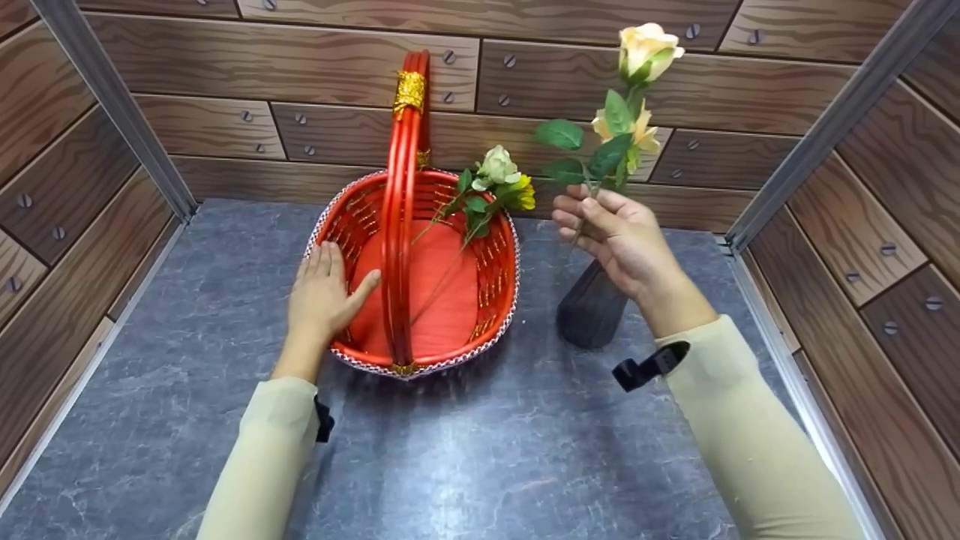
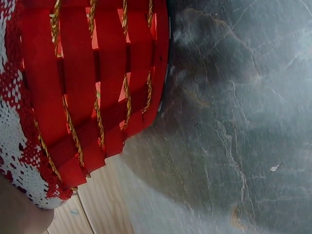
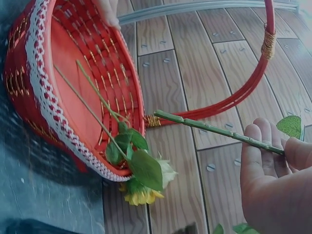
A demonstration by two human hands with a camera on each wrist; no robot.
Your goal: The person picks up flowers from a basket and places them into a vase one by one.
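My right hand (image 1: 619,240) pinches the green stem of a peach artificial rose (image 1: 648,52) between thumb and fingers. In the right wrist view the bare cut end of the stem (image 3: 209,127) points toward the basket. Another peach bloom (image 1: 637,139) and green leaves show lower, above the hand. On the left rim of a red woven basket (image 1: 450,330) lies my left hand (image 1: 319,292), fingers straight and thumb over the inside. A white flower (image 1: 498,166) and a yellow flower (image 1: 526,193) lean on the basket's far right rim, their stems reaching inside.
Below my right hand stands a dark vase (image 1: 589,311), its top partly hidden by the hand. The tall red handle (image 1: 401,225) with gold wrapping arches over the basket. Wood-patterned panels (image 1: 337,67) enclose the grey marbled surface (image 1: 450,465) at back and sides.
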